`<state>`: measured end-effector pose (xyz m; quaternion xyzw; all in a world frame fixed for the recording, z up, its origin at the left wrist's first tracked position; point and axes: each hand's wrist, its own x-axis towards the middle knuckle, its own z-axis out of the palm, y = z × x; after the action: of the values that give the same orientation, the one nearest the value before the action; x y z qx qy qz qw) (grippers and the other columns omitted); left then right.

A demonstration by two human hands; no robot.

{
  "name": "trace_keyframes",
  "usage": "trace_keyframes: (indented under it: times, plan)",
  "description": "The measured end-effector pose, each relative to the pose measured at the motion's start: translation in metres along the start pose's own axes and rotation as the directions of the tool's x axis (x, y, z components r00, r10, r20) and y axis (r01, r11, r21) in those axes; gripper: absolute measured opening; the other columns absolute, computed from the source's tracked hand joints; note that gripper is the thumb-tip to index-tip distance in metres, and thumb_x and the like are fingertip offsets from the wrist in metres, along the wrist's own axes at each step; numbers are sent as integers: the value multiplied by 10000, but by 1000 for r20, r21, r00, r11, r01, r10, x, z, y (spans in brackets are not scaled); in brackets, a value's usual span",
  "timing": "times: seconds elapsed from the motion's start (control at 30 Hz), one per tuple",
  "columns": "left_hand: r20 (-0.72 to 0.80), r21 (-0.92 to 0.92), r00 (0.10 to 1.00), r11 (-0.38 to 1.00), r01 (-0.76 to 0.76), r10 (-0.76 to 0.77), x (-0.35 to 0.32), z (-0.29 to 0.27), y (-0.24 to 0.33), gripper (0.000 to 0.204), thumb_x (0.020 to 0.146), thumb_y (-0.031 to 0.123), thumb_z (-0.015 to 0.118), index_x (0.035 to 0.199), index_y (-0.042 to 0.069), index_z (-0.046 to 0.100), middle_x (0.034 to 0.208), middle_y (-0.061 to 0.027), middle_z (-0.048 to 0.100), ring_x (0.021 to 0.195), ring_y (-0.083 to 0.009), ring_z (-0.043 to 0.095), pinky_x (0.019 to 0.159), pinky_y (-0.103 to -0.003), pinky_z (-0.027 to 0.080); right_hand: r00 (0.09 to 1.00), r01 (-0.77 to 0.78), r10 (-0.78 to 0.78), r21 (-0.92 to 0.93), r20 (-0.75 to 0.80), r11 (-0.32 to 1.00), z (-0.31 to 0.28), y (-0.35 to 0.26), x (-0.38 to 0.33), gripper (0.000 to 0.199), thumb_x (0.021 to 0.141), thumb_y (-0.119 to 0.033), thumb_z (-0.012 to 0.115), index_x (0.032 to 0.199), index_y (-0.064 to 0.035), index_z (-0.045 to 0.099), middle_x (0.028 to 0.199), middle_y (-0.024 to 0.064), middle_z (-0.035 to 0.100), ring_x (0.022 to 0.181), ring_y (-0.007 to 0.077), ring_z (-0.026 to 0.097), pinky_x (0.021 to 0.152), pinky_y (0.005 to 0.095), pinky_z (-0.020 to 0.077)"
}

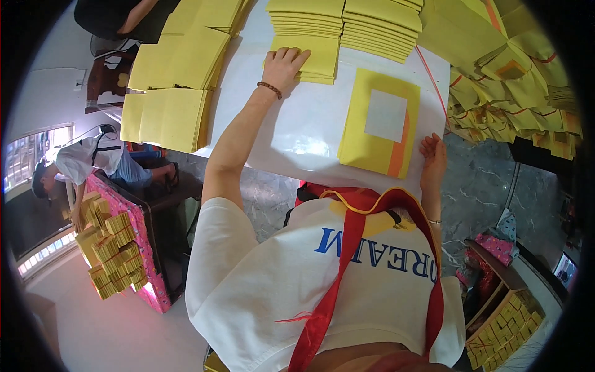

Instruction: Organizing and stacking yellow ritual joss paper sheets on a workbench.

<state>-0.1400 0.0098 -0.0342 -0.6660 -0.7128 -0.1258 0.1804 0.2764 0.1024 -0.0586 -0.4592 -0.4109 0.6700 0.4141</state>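
My left hand rests on a short stack of yellow paper envelopes, its fingers lying on the near left part and the thumb apart. A brown bead bracelet circles that wrist. Closer to me on the white table lies a yellow envelope pile; its top piece bears a pale grey rectangle and an orange strip. Just beyond the table's right edge is my right hand, fingers loosely curled and slightly apart, with nothing visible in them. It is beside the pile, not touching it.
Tall yellow stacks line the table's left side, and more stacks stand at the back. Many yellow bundles crowd the right. At left, another person handles bundles on a pink-covered table. A shelf stands lower right.
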Motion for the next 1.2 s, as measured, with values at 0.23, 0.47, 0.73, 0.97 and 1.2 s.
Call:
trace_keyframes:
  times: [0.23, 0.47, 0.73, 0.97, 1.2]
  plan:
    - [220, 153, 973, 988, 28, -62, -12, 9, 19, 630, 776, 210, 581, 1344, 93, 335, 1248, -107, 417, 1181, -286, 386, 951, -433, 336, 997, 75, -77, -104, -22, 992, 2, 7, -2, 251, 946, -159, 474, 1145, -18, 534, 994, 49, 582, 904, 131, 563, 825, 267, 460]
    - [368, 163, 928, 987, -4, -57, -7, 6, 13, 644, 800, 251, 536, 1372, 91, 287, 1292, -112, 382, 1220, -293, 354, 987, -457, 308, 984, 177, -179, -142, -3, 974, 5, 15, -7, 237, 925, -104, 502, 1132, 3, 544, 993, 63, 584, 907, 123, 564, 815, 254, 466]
    - [322, 351, 930, 935, 57, -177, 6, -18, 26, 595, 809, 177, 500, 1369, 149, 299, 1358, -86, 372, 1216, -282, 379, 973, -521, 301, 988, 107, -91, -131, 121, 986, -2, 8, -6, 260, 914, -89, 509, 1155, 5, 536, 1044, 72, 579, 953, 130, 559, 855, 255, 451]
    - [360, -756, 877, 452, 474, -317, -39, -31, 130, 548, 772, 96, 544, 1295, -2, 415, 1056, -211, 564, 851, -252, 570, 782, -313, 463, 992, -96, 114, -259, 56, 961, 20, -13, -33, 386, 915, -122, 487, 1273, 18, 456, 1185, 118, 556, 1052, 177, 539, 910, 279, 419]
    - [520, -816, 767, 47, 576, -376, -50, -14, 165, 551, 775, 8, 541, 1303, -33, 389, 1070, -140, 573, 778, -186, 560, 707, -278, 475, 990, -91, 118, -309, 71, 947, 37, -4, -40, 413, 901, -96, 478, 1291, 31, 430, 1245, 143, 522, 1114, 185, 513, 940, 267, 392]
